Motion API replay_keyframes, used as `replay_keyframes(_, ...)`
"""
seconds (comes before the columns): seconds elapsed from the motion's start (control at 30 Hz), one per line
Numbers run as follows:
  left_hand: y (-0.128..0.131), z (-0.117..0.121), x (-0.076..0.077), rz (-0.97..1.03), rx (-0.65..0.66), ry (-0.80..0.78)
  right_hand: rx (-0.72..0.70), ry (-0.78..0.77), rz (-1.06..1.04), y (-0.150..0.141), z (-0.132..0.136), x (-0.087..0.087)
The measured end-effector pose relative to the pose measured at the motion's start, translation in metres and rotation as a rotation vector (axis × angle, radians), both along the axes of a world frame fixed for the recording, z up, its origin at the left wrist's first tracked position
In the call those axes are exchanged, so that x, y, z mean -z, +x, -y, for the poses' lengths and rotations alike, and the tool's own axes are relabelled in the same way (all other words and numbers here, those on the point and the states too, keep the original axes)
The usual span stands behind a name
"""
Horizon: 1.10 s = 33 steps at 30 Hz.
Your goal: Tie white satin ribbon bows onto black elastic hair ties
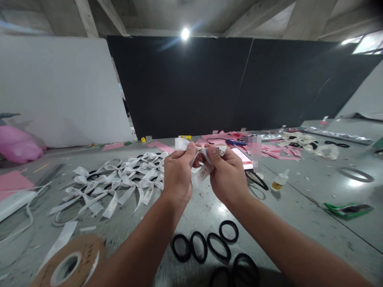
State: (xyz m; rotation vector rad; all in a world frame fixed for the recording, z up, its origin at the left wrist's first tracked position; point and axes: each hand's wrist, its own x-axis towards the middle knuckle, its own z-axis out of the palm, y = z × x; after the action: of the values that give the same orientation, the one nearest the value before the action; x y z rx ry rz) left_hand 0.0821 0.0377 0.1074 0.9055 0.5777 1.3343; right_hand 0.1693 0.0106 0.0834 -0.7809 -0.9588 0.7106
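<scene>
Both my hands are raised above the grey table (pixel 299 223), pinching one piece of white printed ribbon (pixel 203 173) between them. My left hand (pixel 177 175) grips the ribbon's left part, fingers closed. My right hand (pixel 226 173) pinches the right part, and a ribbon tail hangs down between the two hands. A pile of finished white ribbon bows (pixel 119 183) lies on the table to the left. Several black hair ties (pixel 215 247) lie near the front edge below my forearms.
A ribbon spool (pixel 70 265) sits at the front left. A small glue bottle (pixel 279 181) stands right of my hands, with green-handled scissors (pixel 347 209) further right. Pink paper scraps (pixel 275 151) and more white ribbon (pixel 311 143) lie at the back. A pink bag (pixel 18 145) is far left.
</scene>
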Motion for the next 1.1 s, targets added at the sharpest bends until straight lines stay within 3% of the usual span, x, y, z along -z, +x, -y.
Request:
replay_keyframes(0.2,-0.002,0.003,-0.007,0.149,0.048,-0.158,-0.044,-0.029,-0.069,-0.008,0.003,-0.003)
replay_keyframes(0.5,0.000,-0.001,0.002,0.044,0.031,0.026,-0.093,-0.075,-0.200,-0.004,-0.001,-0.008)
replay_keyframes(0.63,0.006,0.002,0.008,0.020,0.045,0.029,-0.203,-0.115,-0.049,-0.008,0.000,-0.004)
replay_keyframes(0.8,-0.007,-0.010,0.002,-0.009,0.144,0.008,-0.090,-0.219,0.178,0.003,-0.003,-0.003)
replay_keyframes(0.87,-0.022,-0.018,-0.006,-0.085,0.159,0.093,-0.071,-0.267,0.261,0.010,-0.003,-0.006)
replay_keyframes(0.97,-0.041,-0.025,-0.015,-0.372,0.187,0.355,-0.136,-0.295,0.427,0.017,0.000,-0.013)
replay_keyframes(1.1,-0.047,-0.028,-0.012,-0.619,0.243,0.601,-0.155,-0.204,0.725,0.019,0.006,-0.021)
